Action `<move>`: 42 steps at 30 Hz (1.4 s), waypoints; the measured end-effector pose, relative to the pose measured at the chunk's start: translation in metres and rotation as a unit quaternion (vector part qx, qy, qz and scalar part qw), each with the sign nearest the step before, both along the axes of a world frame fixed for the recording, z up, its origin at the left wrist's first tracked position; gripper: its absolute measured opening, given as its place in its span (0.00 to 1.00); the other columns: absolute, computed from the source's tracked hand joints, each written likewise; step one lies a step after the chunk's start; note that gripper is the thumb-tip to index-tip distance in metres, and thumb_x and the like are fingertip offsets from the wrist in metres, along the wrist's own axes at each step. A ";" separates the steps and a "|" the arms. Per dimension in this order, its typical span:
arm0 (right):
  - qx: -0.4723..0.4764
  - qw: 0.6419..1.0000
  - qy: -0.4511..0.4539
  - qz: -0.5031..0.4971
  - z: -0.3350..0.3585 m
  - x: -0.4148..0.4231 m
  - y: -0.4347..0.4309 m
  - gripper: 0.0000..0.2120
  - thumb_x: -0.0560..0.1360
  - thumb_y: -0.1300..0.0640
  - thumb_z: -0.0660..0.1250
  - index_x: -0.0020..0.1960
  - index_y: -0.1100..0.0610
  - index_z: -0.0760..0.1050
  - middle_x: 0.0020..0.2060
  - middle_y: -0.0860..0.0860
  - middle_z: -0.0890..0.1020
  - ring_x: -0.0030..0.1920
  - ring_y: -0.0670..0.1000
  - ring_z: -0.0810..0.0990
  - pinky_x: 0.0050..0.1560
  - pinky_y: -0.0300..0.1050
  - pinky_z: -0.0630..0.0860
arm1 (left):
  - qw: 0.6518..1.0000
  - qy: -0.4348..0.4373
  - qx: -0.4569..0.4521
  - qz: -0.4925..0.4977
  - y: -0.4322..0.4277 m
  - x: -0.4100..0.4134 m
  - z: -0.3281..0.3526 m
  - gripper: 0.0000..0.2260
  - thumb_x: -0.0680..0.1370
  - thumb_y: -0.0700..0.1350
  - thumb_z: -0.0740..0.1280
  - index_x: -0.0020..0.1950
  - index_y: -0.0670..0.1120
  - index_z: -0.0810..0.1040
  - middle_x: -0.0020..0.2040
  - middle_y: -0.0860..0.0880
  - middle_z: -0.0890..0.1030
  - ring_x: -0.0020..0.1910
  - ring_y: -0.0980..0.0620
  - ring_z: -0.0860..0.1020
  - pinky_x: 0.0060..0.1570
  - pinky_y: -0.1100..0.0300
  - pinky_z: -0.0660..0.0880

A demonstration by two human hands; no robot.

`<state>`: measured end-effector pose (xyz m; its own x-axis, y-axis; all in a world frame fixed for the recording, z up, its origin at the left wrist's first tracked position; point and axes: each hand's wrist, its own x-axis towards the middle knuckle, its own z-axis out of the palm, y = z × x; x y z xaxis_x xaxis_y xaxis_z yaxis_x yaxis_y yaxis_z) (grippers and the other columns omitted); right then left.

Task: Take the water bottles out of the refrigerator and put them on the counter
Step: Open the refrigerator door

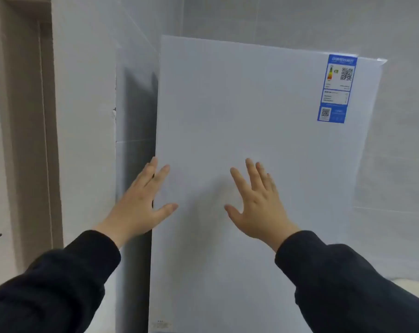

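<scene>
A white refrigerator (251,111) fills the middle of the view, its door closed, so no water bottles can be seen. My left hand (139,205) is open with fingers spread at the door's left edge, its fingertips over the gap beside the door. My right hand (256,203) is open too, held flat in front of the door's middle. Neither hand holds anything. Both arms wear dark sleeves.
A blue energy label (337,88) is stuck on the door's upper right. A white wall column (83,116) stands close on the left, with a door frame (26,116) beyond it. Grey tiled wall runs behind. A pale counter corner (412,288) shows at lower right.
</scene>
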<state>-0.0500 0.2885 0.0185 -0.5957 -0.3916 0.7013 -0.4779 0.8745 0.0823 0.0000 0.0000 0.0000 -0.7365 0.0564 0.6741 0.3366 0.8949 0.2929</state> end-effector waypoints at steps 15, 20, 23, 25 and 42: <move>0.041 0.993 0.087 -0.063 0.011 -0.043 -0.016 0.49 0.71 0.33 0.66 0.81 0.49 0.44 0.81 0.58 0.46 0.79 0.64 0.43 0.76 0.66 0.42 | 0.974 0.050 0.206 -0.075 0.002 -0.035 0.014 0.31 0.78 0.39 0.70 0.78 0.48 0.64 0.75 0.47 0.65 0.74 0.49 0.65 0.72 0.47 0.65; 0.042 0.996 0.070 -0.030 0.014 -0.018 0.003 0.49 0.71 0.32 0.66 0.81 0.48 0.45 0.81 0.58 0.48 0.79 0.63 0.45 0.76 0.65 0.46 | 0.987 0.060 0.142 -0.052 0.011 0.007 0.002 0.36 0.77 0.42 0.72 0.80 0.53 0.58 0.79 0.51 0.57 0.75 0.58 0.57 0.69 0.60 0.57; 0.046 0.997 0.055 -0.003 0.019 0.007 0.017 0.48 0.71 0.35 0.69 0.81 0.49 0.49 0.80 0.59 0.50 0.79 0.64 0.47 0.76 0.65 0.50 | 0.994 0.084 0.063 -0.025 0.021 0.045 -0.001 0.39 0.75 0.42 0.74 0.81 0.50 0.56 0.80 0.47 0.55 0.73 0.59 0.55 0.69 0.58 0.56; 0.041 0.998 0.036 0.016 0.024 0.025 0.033 0.47 0.73 0.39 0.71 0.81 0.49 0.48 0.81 0.58 0.48 0.80 0.62 0.47 0.76 0.62 0.52 | 0.996 0.084 0.005 -0.008 0.031 0.077 0.000 0.39 0.74 0.42 0.75 0.80 0.49 0.57 0.80 0.42 0.55 0.75 0.50 0.59 0.69 0.54 0.59; -0.183 0.943 -0.074 0.267 0.110 0.220 0.136 0.33 0.81 0.43 0.60 0.81 0.43 0.47 0.81 0.46 0.46 0.79 0.43 0.46 0.76 0.45 0.52 | 0.941 0.151 -0.295 -0.065 0.170 0.263 0.016 0.42 0.73 0.57 0.68 0.80 0.43 0.52 0.80 0.44 0.58 0.80 0.51 0.51 0.76 0.59 0.52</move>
